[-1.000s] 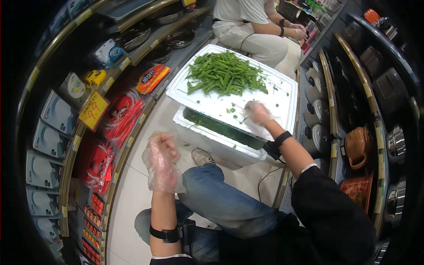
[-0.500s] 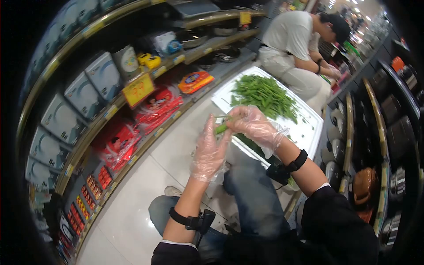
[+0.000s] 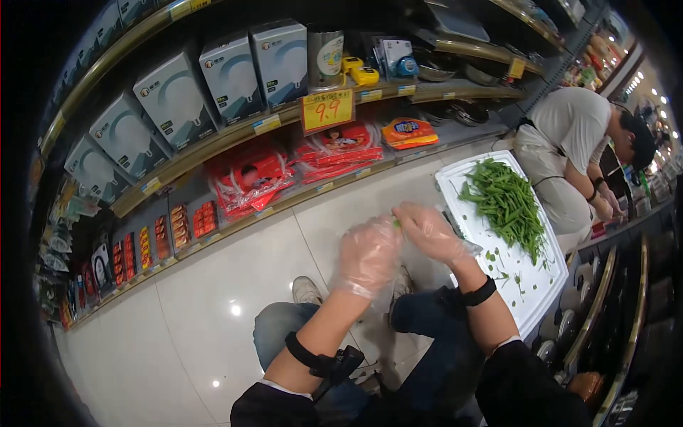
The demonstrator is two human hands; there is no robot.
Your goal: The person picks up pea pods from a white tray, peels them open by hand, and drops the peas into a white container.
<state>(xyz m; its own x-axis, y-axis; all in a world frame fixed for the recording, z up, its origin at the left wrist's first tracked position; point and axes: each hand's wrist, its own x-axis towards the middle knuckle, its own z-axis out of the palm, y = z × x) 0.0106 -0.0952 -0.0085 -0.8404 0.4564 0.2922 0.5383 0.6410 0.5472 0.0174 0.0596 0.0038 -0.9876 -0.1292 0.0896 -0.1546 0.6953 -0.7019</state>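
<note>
My left hand (image 3: 370,255) and my right hand (image 3: 429,231) both wear clear plastic gloves and meet above my knees. Together they pinch a small green vegetable stem (image 3: 396,223), mostly hidden between the fingers. To the right lies a white foam lid (image 3: 530,285) with a heap of green stems (image 3: 507,203) and scattered leaf bits on it.
Another person in a white shirt (image 3: 573,121) crouches at the far end of the lid. Store shelves (image 3: 235,132) with boxed goods, red packets and a yellow 9.9 price tag (image 3: 326,109) line the left side. White tiled floor (image 3: 213,285) lies below. Pots fill the right shelves.
My right hand left the lid with a stem and joined my left hand in front of me. The view has swung left toward the shelves.
</note>
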